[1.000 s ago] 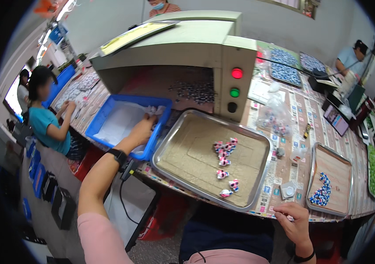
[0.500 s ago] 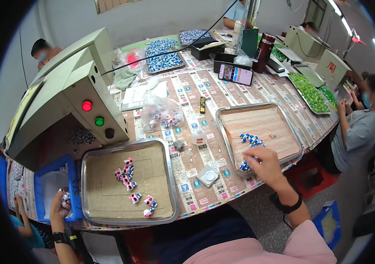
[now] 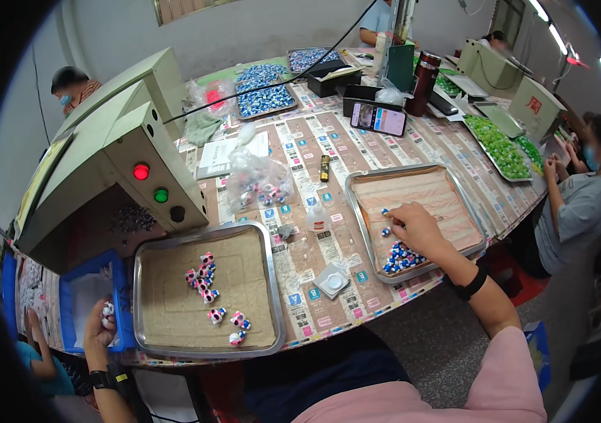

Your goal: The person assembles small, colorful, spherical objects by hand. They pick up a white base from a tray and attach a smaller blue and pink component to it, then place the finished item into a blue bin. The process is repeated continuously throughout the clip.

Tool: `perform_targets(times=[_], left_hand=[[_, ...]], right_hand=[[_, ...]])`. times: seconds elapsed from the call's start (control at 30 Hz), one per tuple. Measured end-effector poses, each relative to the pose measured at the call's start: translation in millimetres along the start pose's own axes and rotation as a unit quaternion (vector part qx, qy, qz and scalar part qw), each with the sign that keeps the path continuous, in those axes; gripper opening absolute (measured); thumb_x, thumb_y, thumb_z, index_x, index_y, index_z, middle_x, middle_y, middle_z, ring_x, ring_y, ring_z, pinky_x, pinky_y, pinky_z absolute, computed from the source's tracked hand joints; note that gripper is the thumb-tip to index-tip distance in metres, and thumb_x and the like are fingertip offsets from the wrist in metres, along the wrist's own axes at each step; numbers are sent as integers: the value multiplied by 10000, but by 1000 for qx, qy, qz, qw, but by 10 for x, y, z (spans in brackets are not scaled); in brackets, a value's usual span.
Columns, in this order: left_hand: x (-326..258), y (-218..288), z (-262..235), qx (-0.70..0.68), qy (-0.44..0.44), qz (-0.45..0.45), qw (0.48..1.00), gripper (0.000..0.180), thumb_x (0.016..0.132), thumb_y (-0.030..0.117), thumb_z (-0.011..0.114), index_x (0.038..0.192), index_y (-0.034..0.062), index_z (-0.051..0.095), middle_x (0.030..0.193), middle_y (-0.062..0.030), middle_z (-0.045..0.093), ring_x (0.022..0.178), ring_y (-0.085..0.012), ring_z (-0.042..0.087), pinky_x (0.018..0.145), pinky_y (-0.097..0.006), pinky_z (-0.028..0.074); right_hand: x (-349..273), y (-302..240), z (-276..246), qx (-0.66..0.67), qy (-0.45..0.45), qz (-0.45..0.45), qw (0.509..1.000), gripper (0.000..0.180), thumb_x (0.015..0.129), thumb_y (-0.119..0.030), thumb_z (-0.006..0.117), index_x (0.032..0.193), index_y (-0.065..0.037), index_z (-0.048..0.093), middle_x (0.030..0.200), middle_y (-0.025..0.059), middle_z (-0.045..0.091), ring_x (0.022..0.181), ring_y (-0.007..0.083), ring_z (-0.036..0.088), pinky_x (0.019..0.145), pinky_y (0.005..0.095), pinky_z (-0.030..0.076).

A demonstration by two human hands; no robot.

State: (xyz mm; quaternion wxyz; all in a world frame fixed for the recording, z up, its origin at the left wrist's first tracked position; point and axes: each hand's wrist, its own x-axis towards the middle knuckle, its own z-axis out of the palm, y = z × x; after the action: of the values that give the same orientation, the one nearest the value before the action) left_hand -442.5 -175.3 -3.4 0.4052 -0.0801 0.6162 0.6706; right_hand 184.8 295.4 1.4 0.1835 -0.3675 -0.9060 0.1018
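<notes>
The left hand [image 3: 100,326] is curled loosely shut around a few small pink-and-white pieces [image 3: 107,311], held at the rim of the blue bin [image 3: 123,303] just beside it. The right hand [image 3: 416,227] rests palm down inside the right metal tray [image 3: 471,211], fingers bent and nearly closed, fingertips touching one blue-and-white piece [image 3: 385,211]; whether it actually pinches it I cannot tell. More of these lie in a blue-and-white heap [image 3: 400,256] just under the wrist, toward the person. Between the two hands sits the left metal tray [image 3: 272,282] with scattered pink pieces [image 3: 205,273]. Beyond it stands a grey machine [image 3: 113,166] with a red and a green lamp, and beyond the right hand a clear bag [image 3: 261,185] on the tabletop [image 3: 413,151]. The pieces look light, hard and smooth, likely to roll or slip; they are best pinched across the body with fingertips, or scooped several at once into a cupped palm.
</notes>
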Motion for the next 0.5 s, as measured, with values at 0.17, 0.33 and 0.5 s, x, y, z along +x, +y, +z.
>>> perform_targets(times=[0.17, 0.33, 0.5], left_hand=[[-270, -15, 194, -248, -154, 107, 950, 293, 926, 113, 493, 1200, 22, 544, 839, -94, 564, 547, -81, 457, 365, -165, 325], [-584, -245, 538, -386, -267, 146, 871, 414, 938, 90, 457, 1339, -10, 434, 1017, -109, 530, 686, -113, 464, 449, -212, 381], [-1146, -687, 1505, -440, -302, 80, 842, 454, 938, 68, 443, 1391, 77, 405, 1145, -110, 512, 931, -173, 571, 565, -239, 523]], right_hand=[[-13, -98, -5, 28, 0, -11, 1000, 205, 747, -27, 609, 939, -39, 681, 864, 120, 633, 881, 306, 571, 803, 400, 458], [-37, -135, 8, 58, -68, -49, 995, 192, 744, -26, 614, 924, -30, 680, 875, 128, 630, 911, 308, 586, 818, 397, 467], [-51, -258, -15, 71, -65, -40, 994, 170, 766, -44, 598, 913, -40, 683, 889, 147, 622, 889, 355, 581, 811, 417, 471]])
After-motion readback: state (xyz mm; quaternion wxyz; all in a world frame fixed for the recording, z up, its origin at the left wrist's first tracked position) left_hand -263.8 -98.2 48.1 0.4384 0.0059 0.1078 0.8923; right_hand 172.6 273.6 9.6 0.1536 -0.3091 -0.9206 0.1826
